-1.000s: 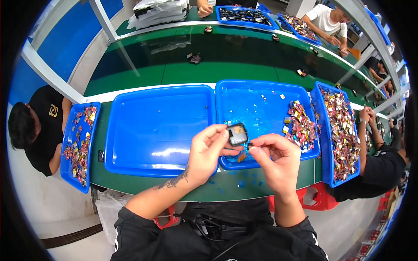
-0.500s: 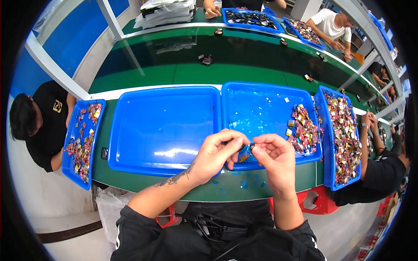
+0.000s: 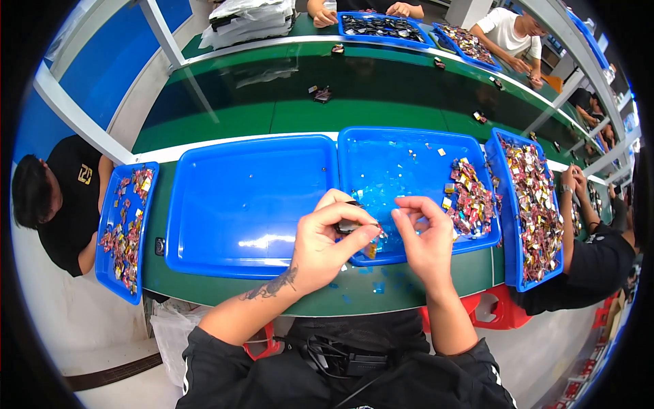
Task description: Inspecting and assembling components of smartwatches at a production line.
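My left hand (image 3: 327, 242) is closed around a small dark flat part (image 3: 349, 226), held over the near edge of the right blue tray (image 3: 409, 163). Its thumb and fingers hide most of the part. My right hand (image 3: 426, 238) is just to the right of it, with fingers curled and the fingertips pinched near the part; what they pinch is too small to tell. A small orange-brown scrap (image 3: 370, 250) shows below the left thumb. A pile of small multicoloured pieces (image 3: 470, 198) lies at the tray's right end.
A bare blue tray (image 3: 245, 204) lies to the left. A long tray (image 3: 535, 204) full of coloured pieces stands at right, another (image 3: 122, 228) at far left. Seated people work at both sides and at the far bench across the green conveyor (image 3: 340, 88). Blue scraps (image 3: 378, 286) dot the green table edge.
A second ago the dark part was held up and showing between both hands. My left hand has since closed over it, and both hands have dropped slightly toward the tray edge.
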The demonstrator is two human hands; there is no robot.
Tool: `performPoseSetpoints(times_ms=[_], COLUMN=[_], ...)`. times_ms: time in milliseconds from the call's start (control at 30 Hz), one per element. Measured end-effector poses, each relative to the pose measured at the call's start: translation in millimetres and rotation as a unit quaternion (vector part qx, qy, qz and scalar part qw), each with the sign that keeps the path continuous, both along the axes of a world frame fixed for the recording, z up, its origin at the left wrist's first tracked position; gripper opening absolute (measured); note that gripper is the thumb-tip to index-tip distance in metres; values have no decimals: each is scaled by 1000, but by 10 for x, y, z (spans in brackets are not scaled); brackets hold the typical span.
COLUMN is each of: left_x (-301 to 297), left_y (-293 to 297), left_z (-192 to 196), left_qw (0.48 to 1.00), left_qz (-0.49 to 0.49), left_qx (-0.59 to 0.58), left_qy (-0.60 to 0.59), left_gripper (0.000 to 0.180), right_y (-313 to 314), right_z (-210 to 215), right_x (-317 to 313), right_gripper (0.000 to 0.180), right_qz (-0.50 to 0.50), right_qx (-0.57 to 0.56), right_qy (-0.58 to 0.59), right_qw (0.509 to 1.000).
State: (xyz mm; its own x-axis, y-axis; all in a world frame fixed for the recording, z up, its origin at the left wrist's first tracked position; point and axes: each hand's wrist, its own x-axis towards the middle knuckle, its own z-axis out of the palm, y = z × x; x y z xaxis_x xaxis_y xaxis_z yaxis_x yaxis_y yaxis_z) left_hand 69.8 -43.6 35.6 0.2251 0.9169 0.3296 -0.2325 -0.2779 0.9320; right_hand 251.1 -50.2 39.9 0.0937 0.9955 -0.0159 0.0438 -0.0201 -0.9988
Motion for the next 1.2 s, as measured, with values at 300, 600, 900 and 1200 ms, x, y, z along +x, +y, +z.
performPoseSetpoints(times_ms=[300, 600, 900, 1200], left_x=[13, -18, 6, 64], left_y=[38, 17, 122, 40], left_z=[-43, -72, -109, -69], left_qw=[990, 980, 971, 953], left_qz=[18, -21, 56, 33], left_qx=[-130, -187, -196, -253], left_qy=[-43, -57, -126, -163], left_gripper=[9, 12, 36, 30], right_y=[138, 8, -155, -176], right_z=[40, 166, 155, 141], right_x=[261, -127, -109, -219], right_gripper=[25, 21, 16, 20], right_qz=[-52, 31, -1, 50], right_qx=[222, 304, 103, 133], right_qy=[-431, -267, 35, -85], right_qw=[873, 914, 994, 986])
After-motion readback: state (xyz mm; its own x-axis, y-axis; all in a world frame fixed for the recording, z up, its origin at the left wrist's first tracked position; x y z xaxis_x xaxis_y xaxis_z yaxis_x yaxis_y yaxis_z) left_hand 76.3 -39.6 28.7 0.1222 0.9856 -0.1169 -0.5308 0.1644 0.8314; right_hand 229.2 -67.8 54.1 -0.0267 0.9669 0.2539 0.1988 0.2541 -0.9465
